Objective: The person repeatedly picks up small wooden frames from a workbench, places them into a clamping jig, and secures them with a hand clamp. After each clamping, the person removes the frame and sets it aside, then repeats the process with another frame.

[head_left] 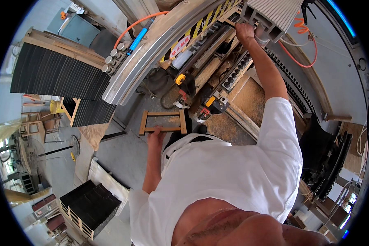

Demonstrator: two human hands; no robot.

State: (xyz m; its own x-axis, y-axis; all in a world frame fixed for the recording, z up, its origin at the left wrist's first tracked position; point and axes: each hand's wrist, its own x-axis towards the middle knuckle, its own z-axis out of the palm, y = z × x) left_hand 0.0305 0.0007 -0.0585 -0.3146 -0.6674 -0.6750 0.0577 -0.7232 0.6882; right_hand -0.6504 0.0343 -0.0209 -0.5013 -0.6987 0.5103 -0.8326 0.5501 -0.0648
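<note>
My left hand (155,137) is closed on the lower rail of a small rectangular wooden frame (182,121), held low in front of my waist. The frame has two rails between two longer side pieces, and its middle is open. My right arm stretches far forward over a woodworking machine (237,73). At its far end my right hand (244,33) is curled beside a grey ribbed metal beam (270,16). Light wooden pieces show near those fingers, but what they grip is hidden.
Sawdust (248,102) covers the machine bed. A curved guard rail with yellow-black striping (197,30) runs along its left. Stacked dark slats (57,76) stand at the left, and a black stack (90,205) sits lower left. An orange air hose (311,61) hangs at the right.
</note>
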